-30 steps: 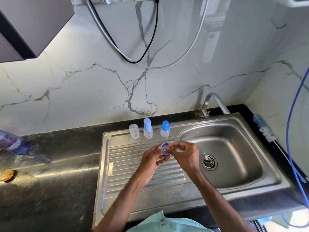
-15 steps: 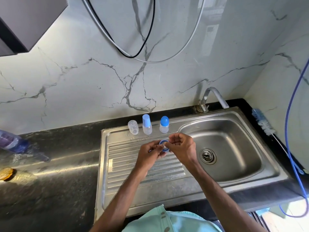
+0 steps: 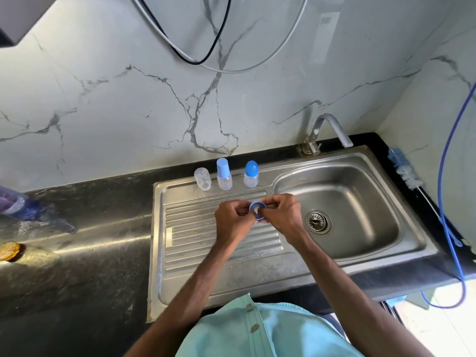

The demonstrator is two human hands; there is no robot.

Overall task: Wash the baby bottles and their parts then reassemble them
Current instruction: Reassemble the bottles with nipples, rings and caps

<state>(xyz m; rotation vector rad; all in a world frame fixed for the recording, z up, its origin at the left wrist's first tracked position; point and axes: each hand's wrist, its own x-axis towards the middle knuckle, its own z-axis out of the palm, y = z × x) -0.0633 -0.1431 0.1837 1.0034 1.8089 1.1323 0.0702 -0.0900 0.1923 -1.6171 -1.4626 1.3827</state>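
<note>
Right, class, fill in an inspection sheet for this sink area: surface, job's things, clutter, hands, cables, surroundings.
Surface: ribbed steel drainboard beside the basin.
Job's things: clear bottle, pale-capped bottle and blue-capped bottle standing at its back; blue ring in hand.
Clutter: bottle brush right of the basin; plastic bottle lying far left.
Hands: left hand and right hand both pinch the ring.
Cables: black cable, white cable looped on wall; blue hose at right.
Surroundings: marble wall, tap.

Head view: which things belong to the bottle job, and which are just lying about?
Job: blue ring in left hand and right hand; uncapped bottle; tall-capped bottle; round-capped bottle; bottle brush.
Lying about: purple bottle; brown disc; blue hose; wall cables.
</note>
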